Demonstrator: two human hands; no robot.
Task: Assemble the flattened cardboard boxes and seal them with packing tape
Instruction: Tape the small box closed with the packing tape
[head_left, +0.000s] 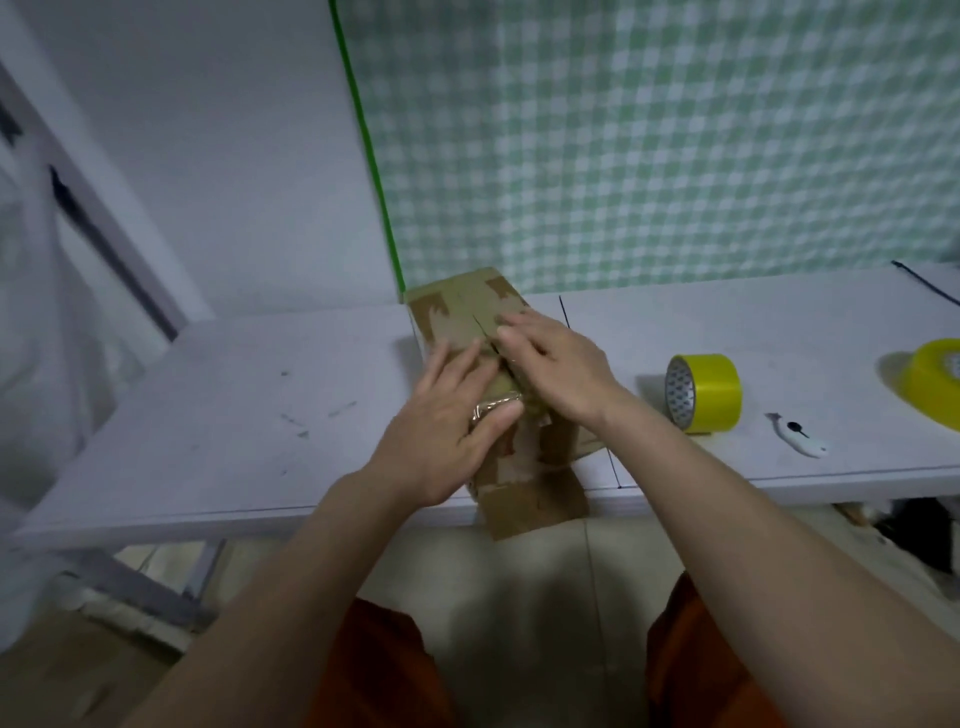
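White table (260, 415) bears a cardboard box (467, 312), both hands' straight fingers (457, 358) pressing flat on its top flaps.

box (467, 312) upright on white table (260, 415), top flaps closed, lower flap past the table edge | left hand (447, 431) flat on top, thumb on a shiny tape strip (493, 408) | right hand (558, 371) flat across seam | yellow tape roll (709, 392) on edge, right of box | white knife (797, 434) beside it | second roll (935, 382) at right edge
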